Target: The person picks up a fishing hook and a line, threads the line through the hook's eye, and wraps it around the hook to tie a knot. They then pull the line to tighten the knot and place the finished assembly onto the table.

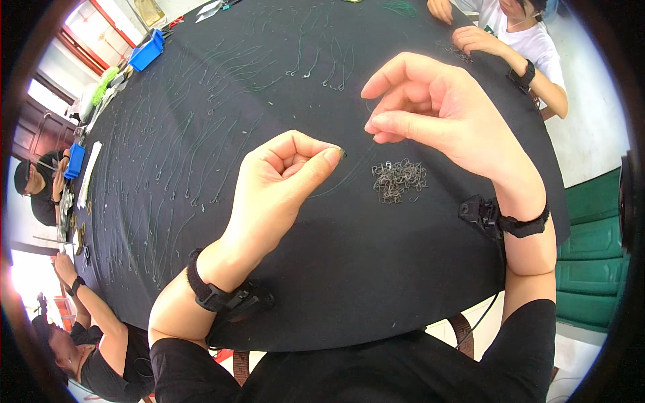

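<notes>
Tying green line [346, 180], seemingly: left hand [277, 176] pinches tiny dark hook [343, 154]; right hand [440, 111] half-curled, can't tell its hold; next needs steady tension.

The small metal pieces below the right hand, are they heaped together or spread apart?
Heaped together: the small metal pieces overlap in one tangled pile on the black cloth.

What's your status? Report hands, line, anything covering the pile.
Left hand pinching dark bit. Right hand raised, hold unclear. Green line left of wire pile; nothing covering pile.
</notes>
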Tool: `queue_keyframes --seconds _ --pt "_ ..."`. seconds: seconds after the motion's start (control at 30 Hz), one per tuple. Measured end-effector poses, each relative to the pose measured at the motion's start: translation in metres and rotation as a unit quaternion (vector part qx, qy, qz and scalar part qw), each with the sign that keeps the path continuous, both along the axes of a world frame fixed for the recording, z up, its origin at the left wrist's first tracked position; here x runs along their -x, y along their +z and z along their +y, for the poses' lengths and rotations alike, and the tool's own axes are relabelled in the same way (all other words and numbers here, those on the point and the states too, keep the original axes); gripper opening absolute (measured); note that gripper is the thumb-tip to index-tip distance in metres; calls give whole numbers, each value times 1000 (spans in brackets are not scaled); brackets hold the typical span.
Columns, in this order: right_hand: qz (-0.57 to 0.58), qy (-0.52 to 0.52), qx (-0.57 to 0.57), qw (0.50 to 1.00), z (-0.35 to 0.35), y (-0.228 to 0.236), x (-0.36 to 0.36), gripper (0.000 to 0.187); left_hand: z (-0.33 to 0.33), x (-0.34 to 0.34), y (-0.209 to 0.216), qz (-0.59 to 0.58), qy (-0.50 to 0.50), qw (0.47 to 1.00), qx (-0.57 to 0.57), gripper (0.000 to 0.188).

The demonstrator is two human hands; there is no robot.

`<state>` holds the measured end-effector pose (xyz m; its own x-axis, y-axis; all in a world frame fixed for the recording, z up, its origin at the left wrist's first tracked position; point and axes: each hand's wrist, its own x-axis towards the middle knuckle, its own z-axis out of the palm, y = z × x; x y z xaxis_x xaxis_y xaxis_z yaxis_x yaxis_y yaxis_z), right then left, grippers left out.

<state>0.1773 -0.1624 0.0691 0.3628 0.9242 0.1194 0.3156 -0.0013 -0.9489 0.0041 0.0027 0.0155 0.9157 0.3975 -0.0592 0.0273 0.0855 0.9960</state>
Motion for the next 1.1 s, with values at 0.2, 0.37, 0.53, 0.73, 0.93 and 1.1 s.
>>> queue_keyframes --seconds 0.2,0.37,0.53,0.73,0.93,1.1 --pt "7 7 20 1000 1 -3 3 21 0 1 0 7 -14 1000 -26 13" --pt "-61 16 16 998 2 -3 6 8 -1 1 -1 8 -13 999 -35 13" --pt "-121 -13 0 993 3 -5 11 5 -2 1 0 10 -15 999 -37 13" --pt "-175 1 -9 985 6 -11 14 7 -3 2 1 6 -19 999 -42 13" --pt "-199 10 -29 980 7 -12 13 6 -3 3 1 -16 -35 999 -19 14" --pt "-219 17 -34 975 7 -13 12 4 -3 3 1 -19 -42 999 -19 16"
